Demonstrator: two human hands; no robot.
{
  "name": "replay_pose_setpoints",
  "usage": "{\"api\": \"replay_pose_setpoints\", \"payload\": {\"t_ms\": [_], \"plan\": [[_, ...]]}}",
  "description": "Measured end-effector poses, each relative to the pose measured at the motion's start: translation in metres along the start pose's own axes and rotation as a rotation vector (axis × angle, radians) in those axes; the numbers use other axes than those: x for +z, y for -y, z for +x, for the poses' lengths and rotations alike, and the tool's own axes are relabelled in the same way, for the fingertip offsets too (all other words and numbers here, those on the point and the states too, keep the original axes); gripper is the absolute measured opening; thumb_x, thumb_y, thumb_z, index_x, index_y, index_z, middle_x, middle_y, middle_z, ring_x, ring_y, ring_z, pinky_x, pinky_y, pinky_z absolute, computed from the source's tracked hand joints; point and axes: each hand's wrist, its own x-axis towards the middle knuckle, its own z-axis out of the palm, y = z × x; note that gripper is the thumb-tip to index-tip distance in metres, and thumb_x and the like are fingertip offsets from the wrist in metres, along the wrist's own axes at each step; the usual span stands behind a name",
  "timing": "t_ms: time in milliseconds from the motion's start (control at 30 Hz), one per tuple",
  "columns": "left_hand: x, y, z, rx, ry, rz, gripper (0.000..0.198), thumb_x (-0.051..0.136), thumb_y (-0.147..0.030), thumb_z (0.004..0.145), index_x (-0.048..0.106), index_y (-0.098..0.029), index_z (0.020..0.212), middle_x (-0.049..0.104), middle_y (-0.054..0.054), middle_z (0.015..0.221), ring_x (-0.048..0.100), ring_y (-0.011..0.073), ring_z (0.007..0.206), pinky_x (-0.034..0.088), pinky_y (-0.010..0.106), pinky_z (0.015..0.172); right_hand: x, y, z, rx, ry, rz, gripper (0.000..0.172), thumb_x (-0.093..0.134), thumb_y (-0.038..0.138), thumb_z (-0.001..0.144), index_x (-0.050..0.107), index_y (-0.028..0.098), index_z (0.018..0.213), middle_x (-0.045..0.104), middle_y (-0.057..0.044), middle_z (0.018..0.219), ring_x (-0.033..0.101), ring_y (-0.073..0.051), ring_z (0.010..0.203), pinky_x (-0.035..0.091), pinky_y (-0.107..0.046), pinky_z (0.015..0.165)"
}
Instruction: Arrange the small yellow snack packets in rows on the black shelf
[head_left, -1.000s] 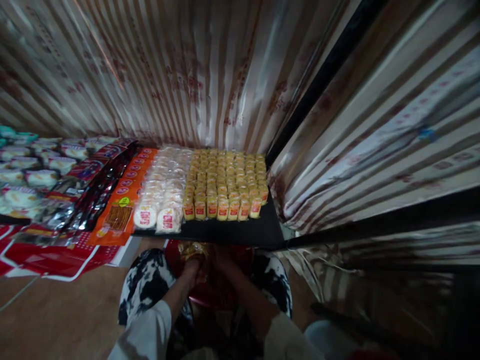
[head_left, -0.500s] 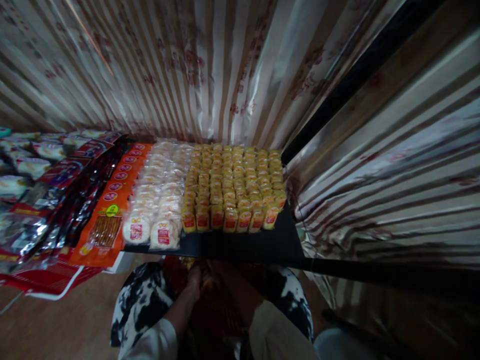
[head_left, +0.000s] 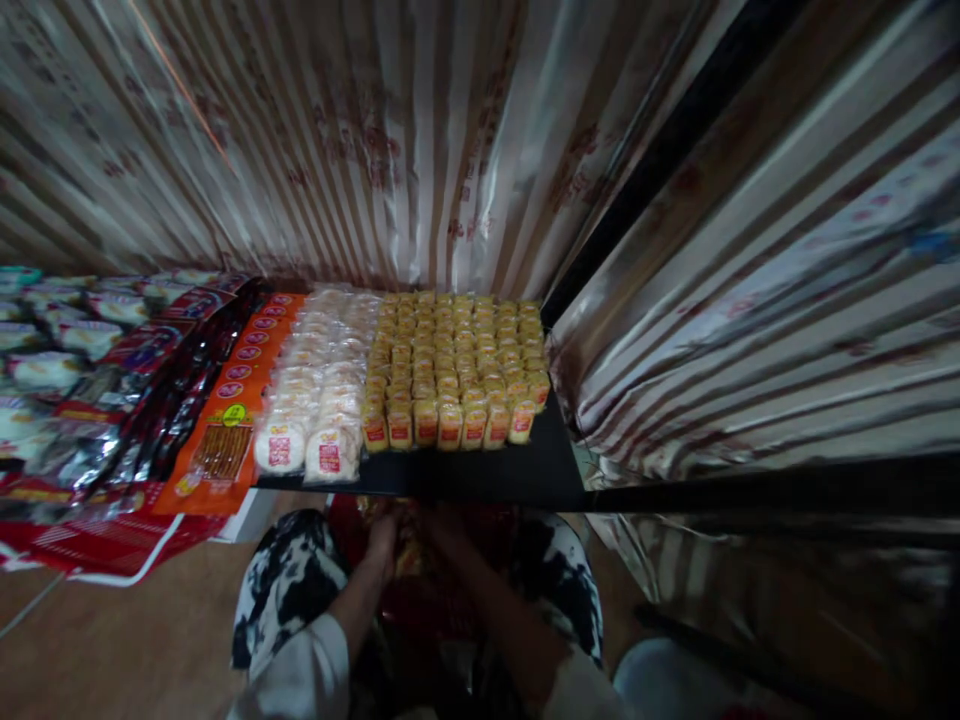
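Observation:
My left hand (head_left: 384, 532) and my right hand (head_left: 439, 525) are low between my knees, close together just below the shelf's front edge. Their fingers are lost in shadow and partly behind the edge. Yellow-wrapped packets (head_left: 409, 560) show dimly beside and between them, in or on a dark red bag (head_left: 442, 605) at my lap. What either hand grips cannot be made out. Above, on the black shelf (head_left: 465, 475), stand rows of yellow-wrapped snack packets (head_left: 450, 425). Left of these are two rows of clear-wrapped white rice crackers (head_left: 330, 450).
An orange bag of stick snacks (head_left: 232, 430) lies left of the crackers, then dark shiny packs (head_left: 176, 400) and white packets (head_left: 90, 335). A red basket (head_left: 142, 550) hangs low left. Striped curtains (head_left: 420, 150) and a black post (head_left: 645, 160) border the shelf. A pale round container (head_left: 660, 670) stands lower right.
The view has shifted slightly, so the yellow rows and post sit further left. My hands stay together at my lap; the right forearm shows more plainly.

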Motion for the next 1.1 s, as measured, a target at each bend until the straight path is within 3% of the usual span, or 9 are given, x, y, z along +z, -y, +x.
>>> {"api": "replay_pose_setpoints", "payload": {"t_ms": [133,300,500,600,767,967,1100], "plan": [[-0.004,0.000,-0.020,0.086,0.023,-0.023,0.041,0.059,-0.023,0.070,0.045,-0.021,0.108,0.052,-0.007,0.060,0.053,0.0063,0.050,0.042,0.018,0.052,-0.007,-0.007,-0.023,-0.017,-0.030,0.153,0.033,0.044,0.019,0.079,0.060,0.017,0.107,0.062,-0.009,0.112,0.057,-0.020,0.103,0.041,-0.034,0.091],[-0.013,0.004,-0.045,0.172,0.072,0.164,0.057,0.069,-0.036,0.059,0.045,-0.019,0.108,0.050,-0.008,0.054,0.049,0.0086,0.045,0.037,0.020,0.046,-0.016,-0.014,-0.055,-0.094,-0.020,0.238,0.025,0.045,0.011,0.072,0.063,0.016,0.089,0.068,-0.008,0.096,0.061,-0.019,0.091,0.045,-0.031,0.085],[-0.002,-0.020,-0.087,0.451,0.163,0.464,0.041,0.066,-0.032,0.058,0.051,-0.019,0.094,0.051,-0.006,0.054,0.052,0.0129,0.051,0.040,0.023,0.052,-0.052,-0.007,-0.097,-0.227,-0.027,0.324,0.035,0.048,0.013,0.068,0.060,0.017,0.101,0.067,-0.007,0.101,0.062,-0.021,0.093,0.046,-0.034,0.086],[0.020,-0.042,-0.111,0.621,0.258,0.595,0.029,0.060,-0.026,0.065,0.053,-0.020,0.092,0.058,-0.002,0.067,0.057,0.0143,0.065,0.044,0.023,0.062,-0.076,0.003,-0.110,-0.292,-0.078,0.321,0.039,0.047,0.015,0.070,0.059,0.020,0.106,0.066,-0.006,0.105,0.061,-0.022,0.095,0.047,-0.035,0.086],[0.072,-0.084,-0.139,0.745,0.379,0.707,0.030,0.057,-0.019,0.068,0.055,-0.020,0.098,0.063,0.001,0.085,0.057,0.0125,0.068,0.045,0.023,0.067,-0.115,0.014,-0.108,-0.346,-0.353,0.254,0.036,0.044,0.021,0.076,0.058,0.020,0.109,0.065,-0.007,0.107,0.059,-0.020,0.099,0.046,-0.032,0.089],[0.134,-0.121,-0.140,1.001,0.453,0.790,0.024,0.057,-0.019,0.071,0.059,-0.019,0.096,0.062,0.003,0.091,0.057,0.0132,0.075,0.045,0.025,0.074,-0.153,0.025,-0.088,-0.287,-0.667,0.179,0.040,0.038,0.026,0.083,0.051,0.017,0.119,0.057,-0.011,0.118,0.057,-0.021,0.102,0.046,-0.035,0.089],[0.171,-0.138,-0.132,1.192,0.496,0.898,0.028,0.054,-0.015,0.074,0.058,-0.020,0.101,0.061,0.003,0.095,0.057,0.0132,0.079,0.045,0.026,0.077,-0.167,0.030,-0.074,-0.303,-0.830,0.178,0.049,0.036,0.023,0.082,0.038,0.014,0.131,0.047,-0.013,0.130,0.048,-0.023,0.116,0.041,-0.040,0.097]]}}
